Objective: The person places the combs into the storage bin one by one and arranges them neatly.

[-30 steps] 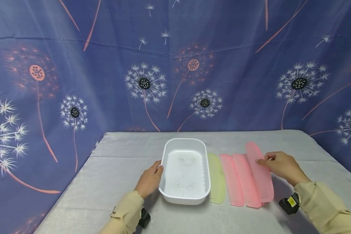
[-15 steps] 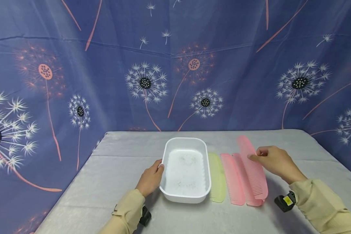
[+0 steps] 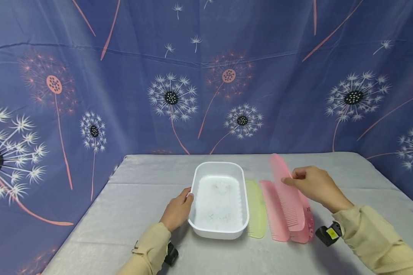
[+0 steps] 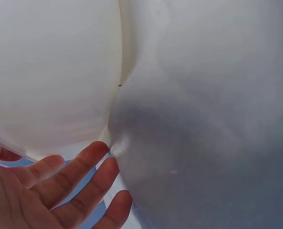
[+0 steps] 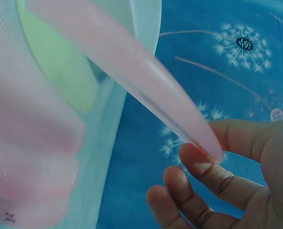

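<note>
My left hand [image 3: 177, 210] holds the left side of a white plastic tub [image 3: 218, 233], its thumb at the rim. In the left wrist view, fingers [image 4: 86, 188] lie against the outside of the tub wall [image 4: 55, 81]. My right hand [image 3: 314, 188] pinches a pink comb [image 3: 288, 198] between thumb and fingers, raised and tilted over the other combs. A yellow-green comb [image 3: 256, 210] lies against the tub's right side. Beside it is another pink comb [image 3: 274, 214]. A pink comb with printed marks [image 3: 309, 217] is partly hidden under the held one.
A grey cloth covers the table [image 3: 137, 198]. Behind it hangs a blue curtain [image 3: 278, 95] with dandelion prints. Small black wrist devices sit below both cuffs, such as the right-hand device [image 3: 328, 233]. The tub's floor shows faint smudges.
My right hand has lifted the pink comb and carried it left, uncovering the printed pink comb at the right. My left hand stays on the tub.
</note>
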Available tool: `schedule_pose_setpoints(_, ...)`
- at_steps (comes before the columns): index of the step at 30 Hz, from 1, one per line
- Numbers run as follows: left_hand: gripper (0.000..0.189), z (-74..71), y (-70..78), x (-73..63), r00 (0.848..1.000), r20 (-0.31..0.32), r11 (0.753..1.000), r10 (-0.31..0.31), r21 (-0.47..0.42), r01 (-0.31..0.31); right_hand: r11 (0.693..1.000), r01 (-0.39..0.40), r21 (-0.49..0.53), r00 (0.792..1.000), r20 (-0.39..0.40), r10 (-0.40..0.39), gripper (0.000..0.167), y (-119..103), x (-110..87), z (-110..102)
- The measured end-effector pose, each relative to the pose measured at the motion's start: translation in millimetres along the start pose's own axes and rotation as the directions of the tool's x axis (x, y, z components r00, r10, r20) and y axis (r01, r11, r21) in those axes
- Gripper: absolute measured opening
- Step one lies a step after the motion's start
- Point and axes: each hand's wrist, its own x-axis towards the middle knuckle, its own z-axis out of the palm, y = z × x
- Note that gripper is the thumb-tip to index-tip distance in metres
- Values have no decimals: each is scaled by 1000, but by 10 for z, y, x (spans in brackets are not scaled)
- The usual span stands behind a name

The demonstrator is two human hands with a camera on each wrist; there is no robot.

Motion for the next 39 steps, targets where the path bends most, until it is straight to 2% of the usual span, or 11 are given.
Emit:
schedule_pose_setpoints(9,43,8,0,7,1000,0,1000,-3,-1,3,1000,21,-11,1000,-20,-21,33,-181,-9,23)
schedule_pose_setpoints(19,43,15,3,12,1000,-1,1000,2,-5,-2,997,4,72,1000,9,-5,28,-323,31,59)
schedule_pose_setpoints(28,46,18,6,-12,1000,12,1000,-24,-18,25,980,-1,200,999,39,-7,25,-452,83,215)
schedule_pose_setpoints(39,46,9,-9,-5,1000,16,999,-23,-25,23,979,7,204,999,36,-15,26,-558,131,356)
